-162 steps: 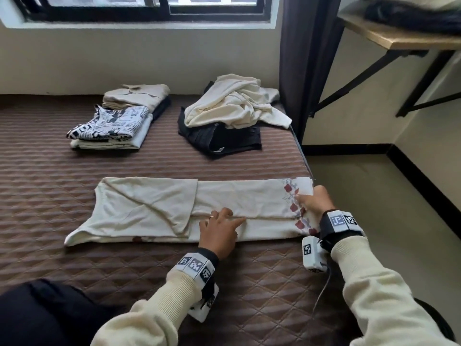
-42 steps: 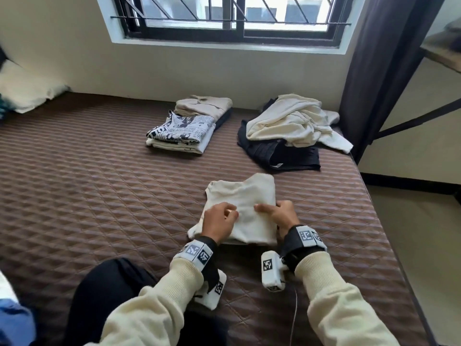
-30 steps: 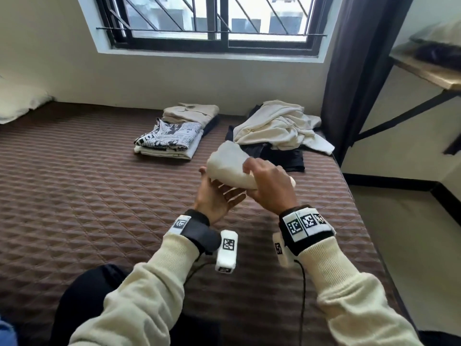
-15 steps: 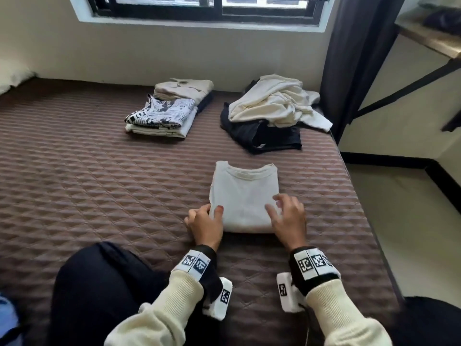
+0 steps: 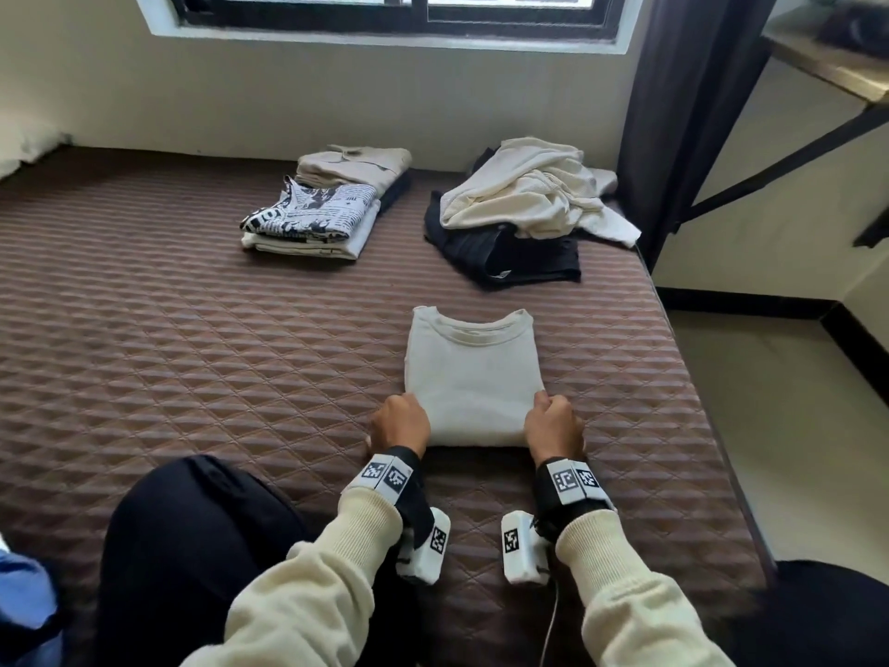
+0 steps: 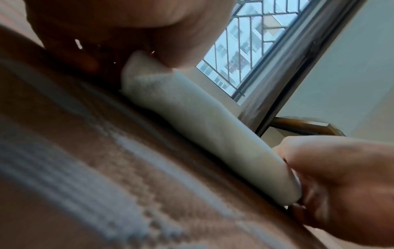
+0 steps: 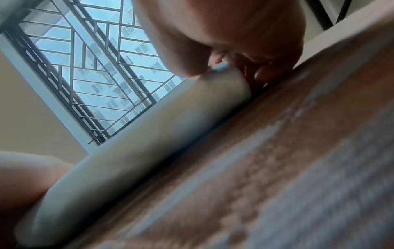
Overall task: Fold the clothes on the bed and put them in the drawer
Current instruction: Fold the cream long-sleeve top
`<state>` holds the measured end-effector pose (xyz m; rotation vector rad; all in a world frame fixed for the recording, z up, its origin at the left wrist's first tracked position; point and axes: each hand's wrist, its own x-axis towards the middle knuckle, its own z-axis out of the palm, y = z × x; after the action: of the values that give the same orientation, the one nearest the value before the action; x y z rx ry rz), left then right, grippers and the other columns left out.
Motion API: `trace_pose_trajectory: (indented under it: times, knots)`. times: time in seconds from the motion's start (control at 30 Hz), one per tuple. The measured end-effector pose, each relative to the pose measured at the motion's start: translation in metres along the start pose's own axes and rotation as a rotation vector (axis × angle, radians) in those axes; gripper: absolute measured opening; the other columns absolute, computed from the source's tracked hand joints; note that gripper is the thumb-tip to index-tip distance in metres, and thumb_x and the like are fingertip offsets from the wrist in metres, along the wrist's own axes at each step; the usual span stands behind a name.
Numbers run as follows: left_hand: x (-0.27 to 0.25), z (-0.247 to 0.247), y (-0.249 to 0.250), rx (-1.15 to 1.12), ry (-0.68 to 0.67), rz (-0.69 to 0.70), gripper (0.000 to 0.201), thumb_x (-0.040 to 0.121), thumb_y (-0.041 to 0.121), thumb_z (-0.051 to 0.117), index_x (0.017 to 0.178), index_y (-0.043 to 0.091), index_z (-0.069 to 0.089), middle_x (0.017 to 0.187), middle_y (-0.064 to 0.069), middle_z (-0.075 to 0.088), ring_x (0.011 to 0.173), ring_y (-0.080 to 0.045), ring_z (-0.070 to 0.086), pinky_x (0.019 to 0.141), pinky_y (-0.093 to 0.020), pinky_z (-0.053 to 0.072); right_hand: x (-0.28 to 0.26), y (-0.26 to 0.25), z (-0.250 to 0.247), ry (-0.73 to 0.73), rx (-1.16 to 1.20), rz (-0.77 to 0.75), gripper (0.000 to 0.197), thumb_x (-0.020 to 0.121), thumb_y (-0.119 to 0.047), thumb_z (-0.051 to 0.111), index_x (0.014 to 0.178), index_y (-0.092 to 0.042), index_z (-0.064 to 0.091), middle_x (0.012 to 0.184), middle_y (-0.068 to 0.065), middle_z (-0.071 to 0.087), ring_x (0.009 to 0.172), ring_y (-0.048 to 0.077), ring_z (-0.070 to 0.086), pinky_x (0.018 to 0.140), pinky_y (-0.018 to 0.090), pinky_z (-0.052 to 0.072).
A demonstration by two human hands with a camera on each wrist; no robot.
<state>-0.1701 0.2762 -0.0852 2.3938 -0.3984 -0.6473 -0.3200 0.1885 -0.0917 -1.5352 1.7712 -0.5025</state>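
A folded cream T-shirt [image 5: 474, 377] lies flat on the brown quilted mattress [image 5: 192, 358], neckline pointing toward the window [image 5: 394, 12], in the near right part of the bed. From the head camera the left hand [image 5: 399, 426] sits at the shirt's near left corner and the right hand [image 5: 553, 428] at its near right corner, both seen knuckles-up, so how the fingers lie is hidden there. The wrist cameras fill that in: the left wrist view looks along the shirt's thick folded edge [image 6: 204, 131] and shows the thumb pressed on top of the corner with fingers curled underneath against the mattress, a pinch on the fabric; the right wrist view shows the same clasp on the other corner, thumb over the fold [image 7: 149, 128] and fingertips [image 7: 262, 74] tucked below it. Only the head view takes in the other clothes: a neat stack topped by a newspaper-print garment [image 5: 312, 216] and a beige folded shirt [image 5: 356, 163] farther back, and to their right a rumpled cream sweater [image 5: 529, 190] heaped on dark clothing [image 5: 505, 255].
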Motion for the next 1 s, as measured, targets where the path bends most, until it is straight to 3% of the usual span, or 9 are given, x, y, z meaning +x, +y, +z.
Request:
trace_pose_trajectory:
  times: [0.13, 0.2, 0.27, 0.37, 0.47, 0.57, 0.7, 0.9, 1.0]
  knots:
    - [0.001, -0.002, 0.008, -0.025, 0.037, -0.015, 0.051, 0.098, 0.045, 0.040, 0.120, 0.001, 0.053, 0.127, -0.025, 0.057, 0.119, -0.040, 0.050, 0.101, -0.044, 0.036, 0.005, -0.002, -0.005, 0.049, 0.032, -0.054, 0.031, 0.097, -0.045, 0.044, 0.093, -0.017, 0.057, 0.113, 0.015, 0.064, 0.109, 0.036, 0.054, 0.093, 0.041, 0.043]
    - [0.005, -0.006, 0.014, 0.037, 0.051, 0.012, 0.059, 0.094, 0.053, 0.044, 0.122, 0.002, 0.051, 0.129, -0.023, 0.055, 0.124, -0.039, 0.045, 0.103, -0.046, 0.032, 0.010, -0.008, -0.008, 0.058, 0.015, -0.099, 0.032, 0.095, -0.048, 0.046, 0.091, -0.018, 0.058, 0.113, 0.013, 0.063, 0.111, 0.035, 0.052, 0.097, 0.043, 0.041]
    - [0.012, -0.008, 0.021, 0.106, 0.018, 0.034, 0.067, 0.091, 0.057, 0.048, 0.126, 0.001, 0.052, 0.132, -0.022, 0.052, 0.125, -0.040, 0.043, 0.105, -0.049, 0.034, 0.020, -0.017, -0.007, -0.006, -0.005, -0.134, 0.037, 0.094, -0.049, 0.048, 0.093, -0.014, 0.061, 0.110, 0.014, 0.065, 0.108, 0.035, 0.055, 0.093, 0.040, 0.044]
    - [0.021, -0.010, 0.035, 0.105, -0.049, 0.069, 0.053, 0.094, 0.045, 0.048, 0.122, 0.001, 0.057, 0.129, -0.023, 0.056, 0.120, -0.041, 0.050, 0.101, -0.044, 0.040, 0.037, -0.027, -0.002, -0.148, -0.034, -0.097, 0.039, 0.092, -0.042, 0.056, 0.090, -0.004, 0.063, 0.101, 0.017, 0.067, 0.099, 0.035, 0.060, 0.076, 0.033, 0.042]
    - [0.022, -0.010, 0.044, 0.043, 0.014, 0.087, 0.042, 0.100, 0.032, 0.040, 0.118, -0.001, 0.058, 0.126, -0.023, 0.058, 0.116, -0.038, 0.053, 0.095, -0.041, 0.042, 0.041, -0.031, -0.002, -0.118, 0.019, -0.084, 0.029, 0.095, -0.031, 0.052, 0.086, -0.004, 0.057, 0.089, 0.013, 0.055, 0.090, 0.033, 0.055, 0.073, 0.034, 0.038]
    - [0.018, -0.006, 0.042, -0.071, 0.008, 0.092, 0.041, 0.102, 0.026, 0.034, 0.120, -0.005, 0.054, 0.126, -0.026, 0.057, 0.114, -0.039, 0.053, 0.083, -0.035, 0.038, 0.035, -0.027, -0.003, -0.025, 0.076, -0.056, 0.036, 0.100, -0.029, 0.041, 0.101, 0.002, 0.060, 0.103, 0.021, 0.060, 0.100, 0.037, 0.055, 0.075, 0.034, 0.035]
    - [0.021, -0.004, 0.026, -0.063, -0.026, -0.004, 0.044, 0.102, 0.028, 0.035, 0.127, -0.005, 0.051, 0.131, -0.026, 0.054, 0.119, -0.041, 0.051, 0.095, -0.039, 0.040, 0.031, -0.017, -0.001, -0.067, 0.026, -0.019, 0.043, 0.101, -0.035, 0.037, 0.113, 0.000, 0.059, 0.122, 0.025, 0.059, 0.111, 0.040, 0.054, 0.089, 0.039, 0.042]
    - [0.014, 0.000, 0.009, -0.048, 0.019, -0.020, 0.055, 0.099, 0.048, 0.037, 0.118, 0.002, 0.059, 0.124, -0.023, 0.059, 0.115, -0.040, 0.053, 0.099, -0.043, 0.039, 0.010, 0.001, 0.000, -0.044, -0.085, -0.038, 0.052, 0.102, -0.047, 0.031, 0.115, -0.003, 0.055, 0.119, 0.025, 0.059, 0.109, 0.040, 0.055, 0.085, 0.039, 0.040]
    - [-0.002, 0.009, 0.003, -0.016, 0.025, -0.009, 0.050, 0.102, 0.043, 0.033, 0.119, 0.004, 0.057, 0.125, -0.024, 0.057, 0.117, -0.040, 0.051, 0.103, -0.047, 0.037, 0.003, 0.004, 0.000, -0.049, -0.098, -0.026, 0.053, 0.103, -0.045, 0.027, 0.120, -0.002, 0.055, 0.123, 0.027, 0.058, 0.112, 0.042, 0.054, 0.089, 0.041, 0.041]
